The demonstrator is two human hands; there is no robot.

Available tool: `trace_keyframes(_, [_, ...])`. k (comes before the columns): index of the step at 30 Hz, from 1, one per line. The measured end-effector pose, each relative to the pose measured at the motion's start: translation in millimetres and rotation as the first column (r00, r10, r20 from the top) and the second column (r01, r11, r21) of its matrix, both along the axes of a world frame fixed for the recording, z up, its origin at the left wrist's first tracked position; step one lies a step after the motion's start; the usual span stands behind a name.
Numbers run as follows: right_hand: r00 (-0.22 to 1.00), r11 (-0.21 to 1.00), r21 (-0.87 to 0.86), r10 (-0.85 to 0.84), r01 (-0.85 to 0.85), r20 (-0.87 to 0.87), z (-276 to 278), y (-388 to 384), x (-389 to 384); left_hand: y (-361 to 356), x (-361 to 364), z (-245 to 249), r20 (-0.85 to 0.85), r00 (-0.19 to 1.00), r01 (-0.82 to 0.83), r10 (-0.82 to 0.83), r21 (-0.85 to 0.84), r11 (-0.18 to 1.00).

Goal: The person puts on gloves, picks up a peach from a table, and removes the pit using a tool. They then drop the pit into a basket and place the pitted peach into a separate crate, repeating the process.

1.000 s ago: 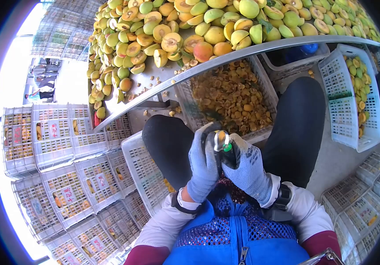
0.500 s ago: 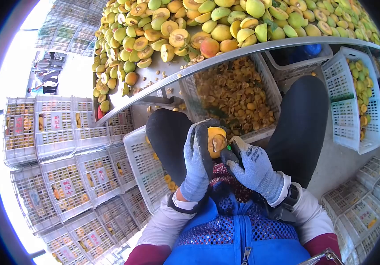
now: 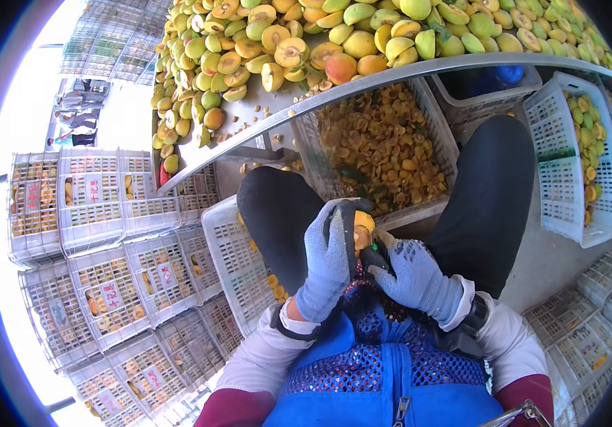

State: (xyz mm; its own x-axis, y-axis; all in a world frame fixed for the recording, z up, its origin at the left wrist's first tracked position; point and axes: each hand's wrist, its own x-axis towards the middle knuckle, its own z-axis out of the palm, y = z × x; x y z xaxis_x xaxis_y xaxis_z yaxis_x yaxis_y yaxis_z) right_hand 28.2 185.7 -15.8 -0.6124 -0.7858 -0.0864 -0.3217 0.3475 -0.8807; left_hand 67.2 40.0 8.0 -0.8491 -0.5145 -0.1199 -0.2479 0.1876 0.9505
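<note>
In a blue-grey glove with a dark palm, my left hand [image 3: 326, 256] is closed around a cut, orange-fleshed apricot [image 3: 364, 221]. A brown pit area shows on the fruit's cut face. Close against its right side is my right hand [image 3: 420, 276], gloved the same way, with fingers pinched together. A small tool with a green part [image 3: 374, 247] shows at those fingertips; the rest is hidden by the glove. Both hands are above my lap. Past my knees, halved apricots [image 3: 292, 53] are heaped on a metal-edged table [image 3: 277, 122].
Under the table, a crate [image 3: 453, 153] holds brownish fruit scraps. To the right stands a white crate [image 3: 558, 196] of greenish fruit. Another crate [image 3: 231, 249] is beside my left leg. Stacked crates [image 3: 117, 235] fill the left side, and people [image 3: 78, 117] are far off.
The apricot has turned in my left hand and shifted slightly right, with less of its cut face showing. My right fingertips are now tighter against it. The view has shifted slightly.
</note>
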Motion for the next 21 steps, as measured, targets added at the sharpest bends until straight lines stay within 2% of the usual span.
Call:
trace_keyframes(6, [0.972,0.995,-0.101,0.011,0.013,0.235,-2,-2,-1,2,-3,-3,0.025,0.999,-0.043,0.043,-0.003,0.999])
trace_keyframes(9, [0.91,0.969,-0.214,-0.027,0.126,0.415,-1,-3,3,0,-1,-11,-0.123,0.992,-0.026,0.003,-0.18,0.983])
trace_keyframes(12, [0.586,0.91,-0.236,-0.01,0.341,0.811,-7,-3,16,2,-2,-20,-0.257,0.966,-0.079,0.029,-0.187,0.979])
trace_keyframes(15, [0.41,0.906,-0.266,0.116,0.331,0.905,-27,1,13,2,-4,-9,-0.224,0.973,0.011,-0.055,-0.195,0.981])
trace_keyframes(18, [0.336,0.902,-0.221,0.092,0.37,0.937,-24,1,6,-6,-10,-8,-0.002,0.997,0.082,-0.082,0.025,0.996])
trace_keyframes(20, [0.548,0.957,-0.146,-0.018,0.253,0.836,-14,0,-5,-12,-11,-5,0.037,0.994,0.078,-0.101,0.389,0.918])
trace_keyframes(21, [0.648,0.975,-0.097,-0.056,0.198,0.759,-11,-1,-10,-13,-12,-5,0.043,0.993,0.081,-0.113,0.457,0.886])
